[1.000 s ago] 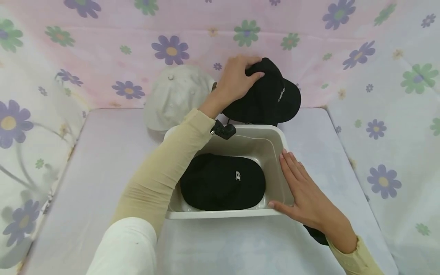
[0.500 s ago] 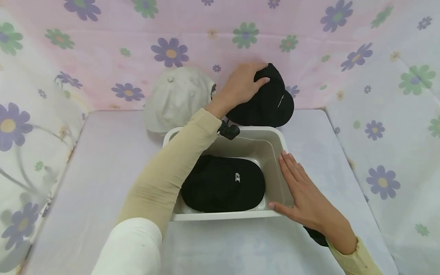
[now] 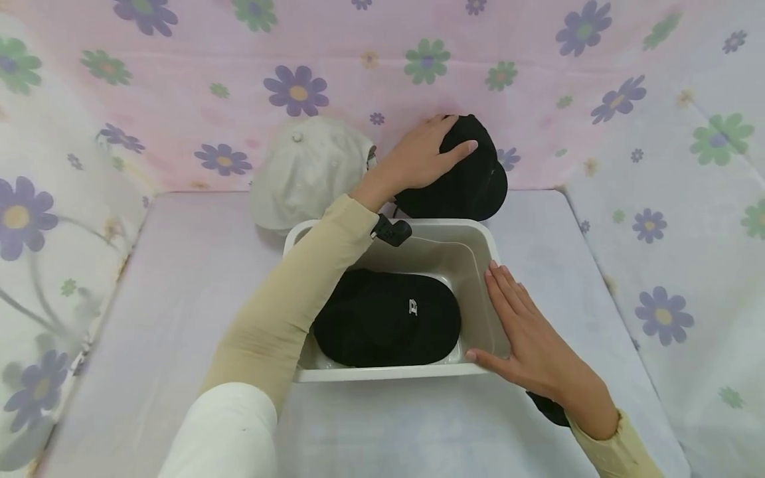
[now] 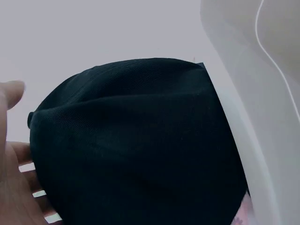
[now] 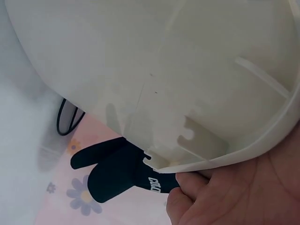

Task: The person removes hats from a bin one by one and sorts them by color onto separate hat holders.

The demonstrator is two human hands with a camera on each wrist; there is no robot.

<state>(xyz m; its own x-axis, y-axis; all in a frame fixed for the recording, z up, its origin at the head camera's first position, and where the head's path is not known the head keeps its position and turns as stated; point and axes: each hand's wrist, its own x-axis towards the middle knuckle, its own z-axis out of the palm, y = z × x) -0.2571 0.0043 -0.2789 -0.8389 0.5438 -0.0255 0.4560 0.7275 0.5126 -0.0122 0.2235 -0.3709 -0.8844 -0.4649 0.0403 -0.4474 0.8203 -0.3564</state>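
My left hand (image 3: 425, 154) rests against the crown of a black cap (image 3: 469, 186) that stands behind a beige plastic bin (image 3: 478, 232). In the left wrist view its fingers (image 4: 33, 180) reach behind this cap's crown, and the thumb stands apart from the cloth. A second black cap (image 3: 382, 322), with a small white emblem, lies inside the bin, partly covered by my left forearm. With fingers straight, my right hand (image 3: 534, 348) lies along the bin's right wall, its thumb by the front rim. The right wrist view shows the bin's outer side beside the palm (image 5: 234, 192).
A white cap (image 3: 311, 169) stands behind the bin, left of the black one. Flower-print cloth (image 3: 574, 99) walls the back and both sides of the pale table (image 3: 179, 265).
The rear black cap has come down and slightly left, its brim drawing in. My left hand has lowered with it, and its hold has loosened. The right hand stays put.
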